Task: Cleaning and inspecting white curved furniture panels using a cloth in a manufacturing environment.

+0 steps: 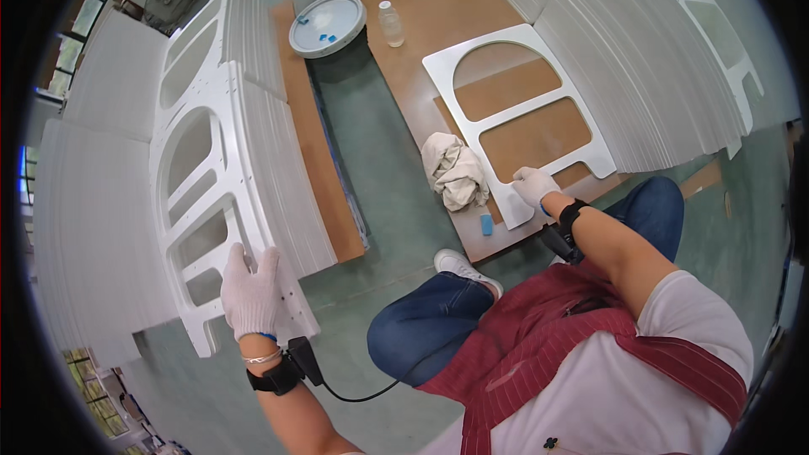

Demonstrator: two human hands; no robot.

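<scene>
Gloved left hand [250,291] on the stack, right hand [534,186] on the single panel

Left grip lies flat, fingers spread, clasping nothing, on the near corner of the top white cut-out panel [221,202] in the leaning stack, probably steadying it. Right of that stack, past the person's knee, the right grip curls loosely on the lower edge of another white windowed panel [520,109] lying flat on the brown board worktop [438,8], likely pinning it. Crumpled cream rag [455,170] and small blue block [486,224] sit just beside it, handy.

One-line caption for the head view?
Gloved left hand on stacked white panels; right hand on white cutout panel.
</scene>
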